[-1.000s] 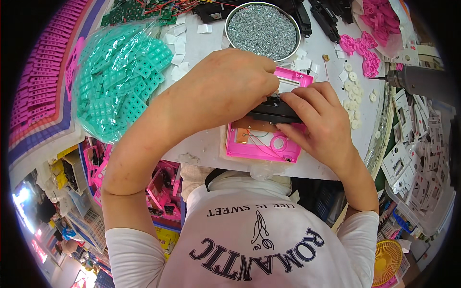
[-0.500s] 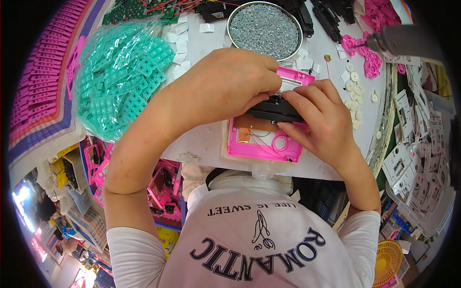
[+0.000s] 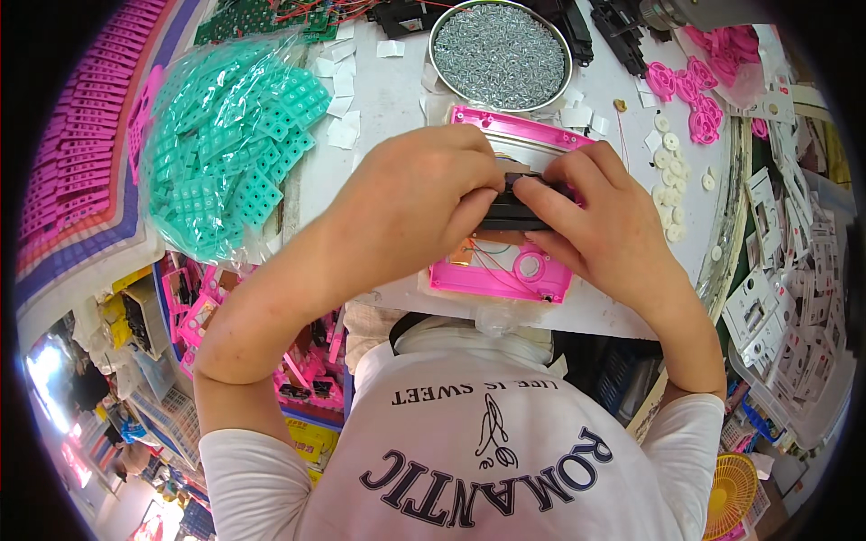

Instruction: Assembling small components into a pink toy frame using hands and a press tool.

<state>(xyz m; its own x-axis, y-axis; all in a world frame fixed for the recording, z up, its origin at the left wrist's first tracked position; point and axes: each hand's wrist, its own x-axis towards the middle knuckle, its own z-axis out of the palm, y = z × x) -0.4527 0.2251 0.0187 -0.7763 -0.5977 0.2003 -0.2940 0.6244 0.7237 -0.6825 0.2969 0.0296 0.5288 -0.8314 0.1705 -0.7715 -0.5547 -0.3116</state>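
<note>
A pink plastic housing (image 3: 478, 283) lies before me on the table, with thin wires, a brown board and a round opening showing in its near half. Across its middle sits a long black plastic part (image 3: 511, 216). My left hand (image 3: 431, 191) is closed, thumb and fingers pinching at the upper left of the black part. From the other side, my right hand (image 3: 606, 215) grips the right end of that part, thumb below and fingers above. My fingertips meet close together there, so exactly what the left ones pinch is hidden.
A round tin of small metal screws (image 3: 502, 54) stands just beyond the housing. Left lies a clear bag of teal keypads (image 3: 234, 144), beside stacked pink strips (image 3: 86, 135). White rollers (image 3: 669, 167) and pink pieces (image 3: 705, 117) lie right. A grey tool (image 3: 699, 13) hangs at upper right.
My left hand has shifted down and left, uncovering more of the housing's far edge. The right fingers have closed in toward the left fingertips. The grey tool has swung up and away.
</note>
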